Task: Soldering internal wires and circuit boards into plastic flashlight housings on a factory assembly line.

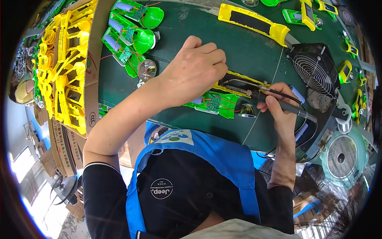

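My right hand (280,101) grips a soldering iron (258,93) by its dark handle, with the metal end pointing left and a black cable trailing from it. That end lies over a yellow casing (230,75) with a dark panel. Close by on its near side is a green lamp shell (225,104) with a small circuit board, red wires and a shiny round reflector (247,110). My left hand (197,65) is closed just left of the yellow casing, its fingers curled. Whatever it may hold is hidden behind the hand.
At the left stands a cardboard box (92,71) full of yellow parts. Several green shells (133,38) with batteries and boards lie beside it. Another yellow casing (254,22) is at the far side. A black fan (314,67) and a solder reel (344,119) stand to the right.
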A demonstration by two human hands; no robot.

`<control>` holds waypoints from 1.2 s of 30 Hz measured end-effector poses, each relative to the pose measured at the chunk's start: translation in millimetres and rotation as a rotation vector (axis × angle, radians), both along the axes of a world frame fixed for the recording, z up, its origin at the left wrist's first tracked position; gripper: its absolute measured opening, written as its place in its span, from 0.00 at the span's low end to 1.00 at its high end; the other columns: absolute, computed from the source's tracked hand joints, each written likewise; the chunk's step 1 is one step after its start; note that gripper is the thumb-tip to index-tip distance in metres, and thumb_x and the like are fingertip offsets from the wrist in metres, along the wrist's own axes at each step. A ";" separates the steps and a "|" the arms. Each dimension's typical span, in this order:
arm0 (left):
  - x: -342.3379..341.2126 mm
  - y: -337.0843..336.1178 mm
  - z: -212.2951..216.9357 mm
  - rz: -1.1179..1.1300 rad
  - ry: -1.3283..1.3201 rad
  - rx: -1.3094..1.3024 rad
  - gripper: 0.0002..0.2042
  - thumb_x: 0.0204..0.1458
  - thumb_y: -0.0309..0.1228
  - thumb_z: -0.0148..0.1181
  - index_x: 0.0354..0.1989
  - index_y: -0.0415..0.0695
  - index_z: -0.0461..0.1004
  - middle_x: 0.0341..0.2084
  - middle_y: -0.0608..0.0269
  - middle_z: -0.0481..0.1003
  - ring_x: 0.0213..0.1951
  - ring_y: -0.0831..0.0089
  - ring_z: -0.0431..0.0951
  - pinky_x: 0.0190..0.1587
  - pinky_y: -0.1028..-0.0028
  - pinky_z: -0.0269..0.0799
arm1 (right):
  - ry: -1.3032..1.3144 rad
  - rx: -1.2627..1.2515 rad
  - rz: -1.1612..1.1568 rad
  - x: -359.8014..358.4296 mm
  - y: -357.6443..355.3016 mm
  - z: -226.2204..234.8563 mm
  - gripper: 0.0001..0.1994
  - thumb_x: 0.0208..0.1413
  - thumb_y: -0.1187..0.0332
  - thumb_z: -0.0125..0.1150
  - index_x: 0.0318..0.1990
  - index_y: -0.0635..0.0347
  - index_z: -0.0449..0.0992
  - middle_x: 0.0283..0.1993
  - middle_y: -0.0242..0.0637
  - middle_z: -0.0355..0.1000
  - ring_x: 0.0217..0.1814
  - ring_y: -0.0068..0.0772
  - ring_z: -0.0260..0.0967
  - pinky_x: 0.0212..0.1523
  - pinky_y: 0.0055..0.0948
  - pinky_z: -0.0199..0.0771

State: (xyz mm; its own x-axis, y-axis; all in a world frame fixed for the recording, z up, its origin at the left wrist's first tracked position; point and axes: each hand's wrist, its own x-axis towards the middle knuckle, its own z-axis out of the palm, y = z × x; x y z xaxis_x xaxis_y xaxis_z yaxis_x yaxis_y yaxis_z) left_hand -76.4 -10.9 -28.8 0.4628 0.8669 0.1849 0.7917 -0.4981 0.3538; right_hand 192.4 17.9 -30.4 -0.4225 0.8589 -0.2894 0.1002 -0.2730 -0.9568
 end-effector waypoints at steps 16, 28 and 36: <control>0.5 1.2 2.1 -0.010 0.013 0.009 0.05 0.43 0.24 0.62 0.24 0.47 0.71 0.30 0.69 0.69 0.37 0.72 0.71 0.47 0.67 0.60 | 0.083 0.190 -0.153 25.0 -14.8 -4.7 0.14 0.56 0.66 0.62 0.42 0.68 0.69 0.32 0.44 0.76 0.32 0.28 0.74 0.40 0.23 0.71; 4.0 1.8 5.5 -0.040 0.064 0.016 0.05 0.44 0.25 0.62 0.25 0.47 0.71 0.31 0.70 0.70 0.37 0.71 0.71 0.46 0.66 0.59 | 0.124 0.268 -0.236 34.6 -24.5 -9.6 0.14 0.57 0.65 0.62 0.44 0.64 0.68 0.32 0.44 0.77 0.31 0.22 0.73 0.32 0.16 0.63; 2.7 3.9 6.8 -0.054 0.074 0.006 0.05 0.44 0.25 0.62 0.25 0.48 0.71 0.31 0.70 0.70 0.37 0.71 0.71 0.45 0.66 0.58 | 0.133 0.250 -0.260 42.4 -31.0 -8.7 0.14 0.57 0.66 0.61 0.44 0.65 0.67 0.33 0.45 0.77 0.31 0.23 0.73 0.32 0.15 0.64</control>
